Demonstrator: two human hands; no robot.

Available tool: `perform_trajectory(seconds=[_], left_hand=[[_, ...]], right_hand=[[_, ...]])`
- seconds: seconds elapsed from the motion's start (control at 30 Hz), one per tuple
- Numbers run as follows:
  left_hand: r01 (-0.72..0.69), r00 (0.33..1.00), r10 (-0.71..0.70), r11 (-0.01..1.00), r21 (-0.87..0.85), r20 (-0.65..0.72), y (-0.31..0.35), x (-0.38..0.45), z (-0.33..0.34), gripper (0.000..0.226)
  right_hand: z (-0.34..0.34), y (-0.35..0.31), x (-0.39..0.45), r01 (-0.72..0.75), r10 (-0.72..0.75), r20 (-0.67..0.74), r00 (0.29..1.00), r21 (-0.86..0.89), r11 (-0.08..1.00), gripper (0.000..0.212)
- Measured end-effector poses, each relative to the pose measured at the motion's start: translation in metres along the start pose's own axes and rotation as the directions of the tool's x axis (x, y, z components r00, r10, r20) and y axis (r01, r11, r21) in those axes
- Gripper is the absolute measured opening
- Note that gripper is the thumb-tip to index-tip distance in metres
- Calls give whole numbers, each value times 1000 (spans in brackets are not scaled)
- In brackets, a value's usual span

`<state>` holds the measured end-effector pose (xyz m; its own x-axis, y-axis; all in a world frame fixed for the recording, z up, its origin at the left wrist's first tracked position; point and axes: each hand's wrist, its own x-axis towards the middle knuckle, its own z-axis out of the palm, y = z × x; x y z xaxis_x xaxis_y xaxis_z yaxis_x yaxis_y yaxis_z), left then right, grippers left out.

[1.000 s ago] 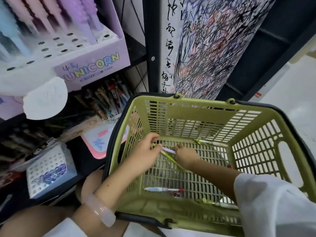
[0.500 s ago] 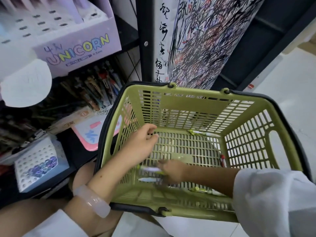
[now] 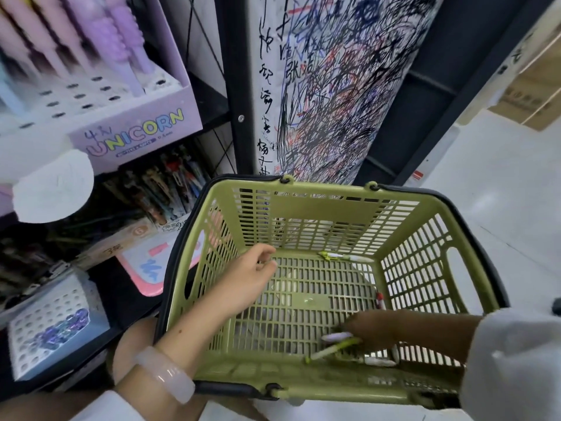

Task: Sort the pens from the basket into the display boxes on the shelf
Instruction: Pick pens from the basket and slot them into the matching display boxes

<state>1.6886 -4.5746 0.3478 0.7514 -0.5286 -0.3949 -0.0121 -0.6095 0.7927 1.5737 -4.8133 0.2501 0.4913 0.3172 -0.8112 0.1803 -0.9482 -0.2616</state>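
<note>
The olive-green basket [image 3: 328, 208] rests on my lap. My left hand [image 3: 246, 278] hovers at the basket's left wall, fingers loosely curled, holding nothing. My right hand [image 3: 376, 328] is low at the near right of the basket floor, shut on a few pens [image 3: 334, 344], one green and one pale lilac. A white pen [image 3: 376, 361] lies by it at the near wall. Another green-and-white pen [image 3: 343, 256] lies at the far wall, and a red-capped pen [image 3: 380, 300] at the right wall. The lilac Unicorn display box [image 3: 133, 138] stands on the shelf upper left.
Below the Unicorn box, a dark shelf holds assorted pens [image 3: 170, 183]. A white perforated display box [image 3: 51, 323] sits lower left, a pink-rimmed board [image 3: 142, 268] beside the basket. A scribbled test-paper column [image 3: 328, 86] rises behind the basket. White floor lies to the right.
My right hand has moved from the middle of the basket floor to the near right corner, carrying the pens along. My left hand stayed at the left wall. The view tilted up.
</note>
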Motion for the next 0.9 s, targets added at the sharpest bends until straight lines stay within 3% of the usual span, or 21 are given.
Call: perform_trajectory(seconds=[0.1, 0.37, 0.5, 0.57, 0.67, 0.77, 0.9], left_hand=[[-4, 1000, 4, 1000, -1, 15, 3, 0, 6, 34], [11, 1000, -11, 1000, -12, 22, 0, 0, 10, 32], [11, 1000, -11, 1000, -14, 24, 0, -1, 5, 32], [8, 1000, -7, 1000, -14, 25, 1, 0, 2, 32], [-3, 1000, 4, 1000, -20, 18, 4, 2, 0, 31], [-21, 1000, 22, 1000, -18, 12, 5, 3, -1, 29], [-21, 1000, 22, 999, -42, 16, 3, 3, -5, 26]], right_hand=[[22, 1, -6, -83, 82, 54, 995, 7, 997, 62], [28, -3, 6, -136, 137, 39, 990, -7, 991, 50], [18, 5, 14, -197, 205, -120, 971, 72, 978, 27], [-1, 14, 18, -257, 288, -296, 911, 137, 957, 19], [-32, 31, 29, -355, 358, -520, 776, 109, 929, 29], [-47, 38, 40, -469, 445, -541, 714, 103, 877, 35], [-36, 40, 51, -536, 443, -587, 677, 18, 844, 32]])
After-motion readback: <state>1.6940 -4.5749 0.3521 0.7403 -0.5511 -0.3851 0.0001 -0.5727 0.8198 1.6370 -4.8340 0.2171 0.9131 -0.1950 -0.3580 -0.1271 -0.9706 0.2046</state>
